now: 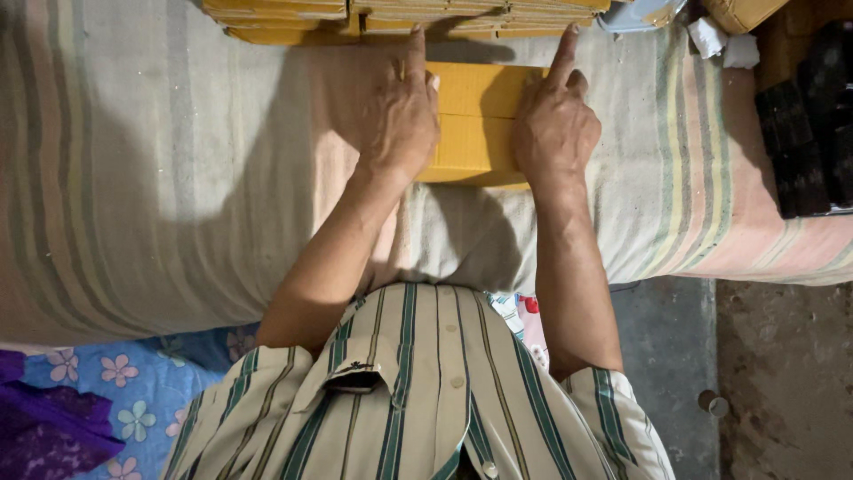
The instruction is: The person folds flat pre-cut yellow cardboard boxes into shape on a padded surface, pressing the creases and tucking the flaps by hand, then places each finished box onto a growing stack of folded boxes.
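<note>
directly between the two hands lies the flat yellow cardboard piece (475,120) on the striped cloth (160,178), its long axis running near to far, left hand (395,111) pressed on its left edge, right hand (553,124) on its right, forefingers extended.

Stacked boxes (400,16) close beyond hands (480,120)

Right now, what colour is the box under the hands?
The box is yellow-orange cardboard, seen in the head view between the left hand and right hand.
</note>
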The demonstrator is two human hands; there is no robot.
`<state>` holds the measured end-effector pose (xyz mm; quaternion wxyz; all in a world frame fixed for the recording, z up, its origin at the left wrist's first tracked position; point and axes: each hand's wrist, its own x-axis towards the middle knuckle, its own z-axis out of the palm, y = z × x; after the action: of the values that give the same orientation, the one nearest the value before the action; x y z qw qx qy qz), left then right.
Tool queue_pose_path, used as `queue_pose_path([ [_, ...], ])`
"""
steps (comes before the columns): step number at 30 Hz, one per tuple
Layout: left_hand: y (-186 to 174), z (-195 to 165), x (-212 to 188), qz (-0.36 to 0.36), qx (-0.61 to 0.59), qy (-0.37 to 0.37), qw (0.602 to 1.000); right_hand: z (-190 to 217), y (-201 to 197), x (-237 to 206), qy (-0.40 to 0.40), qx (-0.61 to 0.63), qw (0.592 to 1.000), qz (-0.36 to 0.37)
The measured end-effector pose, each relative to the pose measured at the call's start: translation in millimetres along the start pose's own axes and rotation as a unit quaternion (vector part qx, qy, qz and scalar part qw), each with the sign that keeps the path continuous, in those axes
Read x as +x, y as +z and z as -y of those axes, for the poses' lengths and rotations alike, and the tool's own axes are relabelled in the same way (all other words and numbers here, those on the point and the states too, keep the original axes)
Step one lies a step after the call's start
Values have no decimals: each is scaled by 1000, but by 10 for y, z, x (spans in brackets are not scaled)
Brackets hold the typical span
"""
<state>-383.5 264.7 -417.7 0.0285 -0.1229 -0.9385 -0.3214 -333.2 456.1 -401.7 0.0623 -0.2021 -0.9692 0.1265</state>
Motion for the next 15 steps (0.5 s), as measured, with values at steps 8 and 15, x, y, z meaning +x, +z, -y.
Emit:
queue_pose_path([
  [8, 79, -179, 24, 3, 183, 52, 982, 287, 80, -88, -197, -123, 972, -37],
  [15, -175, 68, 58, 79, 101, -101, 987, -123, -109, 63, -54, -40, 998, 23],
])
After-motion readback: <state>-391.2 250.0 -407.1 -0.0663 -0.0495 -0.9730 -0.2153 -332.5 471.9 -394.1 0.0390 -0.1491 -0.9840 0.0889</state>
